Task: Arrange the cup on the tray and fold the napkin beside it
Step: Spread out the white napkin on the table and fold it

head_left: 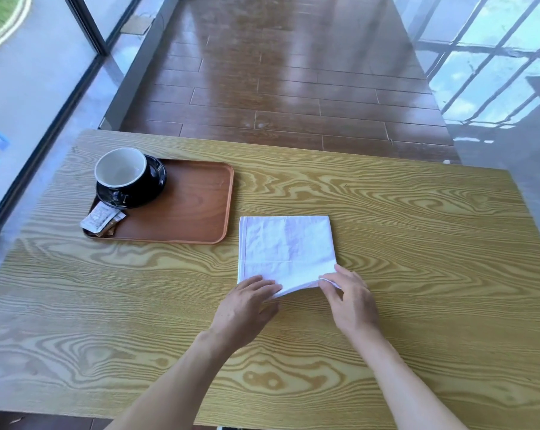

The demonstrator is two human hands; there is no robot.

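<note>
You're working the white napkin (pixel 285 252), which is lying folded into a rough square on the wooden table (pixel 386 218), just right of the brown tray (pixel 197 209). Your left hand (pixel 247 305) is lying on the near left corner, fingers straight and flat on the cloth, thumb tucked under the lifted near edge. Your right hand (pixel 351 301) is pinching the near right corner with curled fingers. The black cup (pixel 123 173), white inside, is sitting on a black saucer (pixel 150 187) at the tray's far left corner. Small packets (pixel 102 220) are lying at its near left edge.
</note>
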